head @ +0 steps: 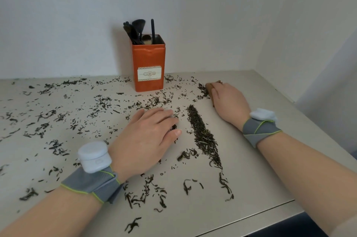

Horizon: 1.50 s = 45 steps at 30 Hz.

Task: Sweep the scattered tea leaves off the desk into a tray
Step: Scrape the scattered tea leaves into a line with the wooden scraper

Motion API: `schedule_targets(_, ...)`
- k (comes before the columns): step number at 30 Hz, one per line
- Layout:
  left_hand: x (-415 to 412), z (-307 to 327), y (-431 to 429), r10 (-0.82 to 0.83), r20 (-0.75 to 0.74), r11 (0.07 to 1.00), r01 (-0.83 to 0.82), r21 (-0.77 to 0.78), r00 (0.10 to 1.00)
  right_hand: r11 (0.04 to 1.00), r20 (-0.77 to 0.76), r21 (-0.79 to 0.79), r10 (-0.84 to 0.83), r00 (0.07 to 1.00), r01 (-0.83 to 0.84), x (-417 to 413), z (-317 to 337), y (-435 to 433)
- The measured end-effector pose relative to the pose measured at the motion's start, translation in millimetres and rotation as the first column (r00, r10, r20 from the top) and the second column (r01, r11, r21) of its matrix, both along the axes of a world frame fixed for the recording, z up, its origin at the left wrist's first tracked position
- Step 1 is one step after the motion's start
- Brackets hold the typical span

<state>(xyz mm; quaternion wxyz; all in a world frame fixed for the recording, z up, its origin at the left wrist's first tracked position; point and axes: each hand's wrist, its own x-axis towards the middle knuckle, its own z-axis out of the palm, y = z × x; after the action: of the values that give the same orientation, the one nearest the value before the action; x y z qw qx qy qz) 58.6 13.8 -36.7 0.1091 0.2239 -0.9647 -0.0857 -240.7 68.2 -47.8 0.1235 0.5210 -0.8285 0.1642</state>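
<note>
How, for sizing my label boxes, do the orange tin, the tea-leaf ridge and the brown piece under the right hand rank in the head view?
1. orange tin
2. tea-leaf ridge, longer but thinner
3. brown piece, mostly hidden under right hand

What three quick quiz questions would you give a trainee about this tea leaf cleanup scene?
1. True or false: the tin lies on its side.
2. Where is the thickest line of leaves? A: between the left hand and the right hand. B: behind the tin. C: inside the tin.
3. Fill the blank: the right hand lies on a ____ object.

Key: 1 false, it stands upright with brushes in it. 2 A. 3 brown.
</note>
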Motion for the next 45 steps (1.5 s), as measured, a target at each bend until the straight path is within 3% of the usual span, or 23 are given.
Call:
schedule_targets(7, 0, -1, 0, -0.004, 0.009, 1.0, 0.004, -0.016, 1.0, 0.982, -0.002, 0.016, 0.186, 0.983, -0.186, 34, -6, 6)
schedule_targets(10, 1, -2, -1, -0.004, 0.005, 1.0, 0.004, -0.018, 1.0, 0.975, 0.067, -0.018, 0.22, 0.973, -0.22, 35, -4, 15)
schedule_targets(14, 1, -1, -2, 0.004, -0.006, 1.0, -0.004, -0.01, 1.0, 0.981, 0.165, -0.145, 0.151, 0.975, -0.128, 9, 4, 17)
schedule_targets(23, 1, 1, -1, 0.012, 0.004, 1.0, -0.012, -0.011, 1.0, 0.988, 0.061, 0.041, -0.148, 0.987, 0.146, -30, 12, -27)
schedule_targets(31, -1, 2, 0, 0.006, 0.009, 1.0, -0.006, -0.011, 1.0, 0.993, 0.019, 0.011, 0.114, 0.993, -0.114, 6, 3, -49)
schedule_targets(39, 1, 3, 0, 0.01, 0.015, 1.0, -0.01, -0.012, 1.0, 0.958, 0.094, -0.001, 0.286, 0.954, -0.287, 31, -3, -16)
schedule_targets(43, 2, 3, 0, 0.021, 0.005, 1.0, -0.021, -0.002, 1.0, 0.965, 0.217, -0.163, 0.238, 0.947, -0.205, 14, 5, -12)
schedule_targets(45, 1, 3, 1, 0.024, 0.011, 1.0, -0.024, -0.01, 1.0, 0.98, 0.206, -0.148, 0.16, 0.965, -0.131, -6, 7, -17)
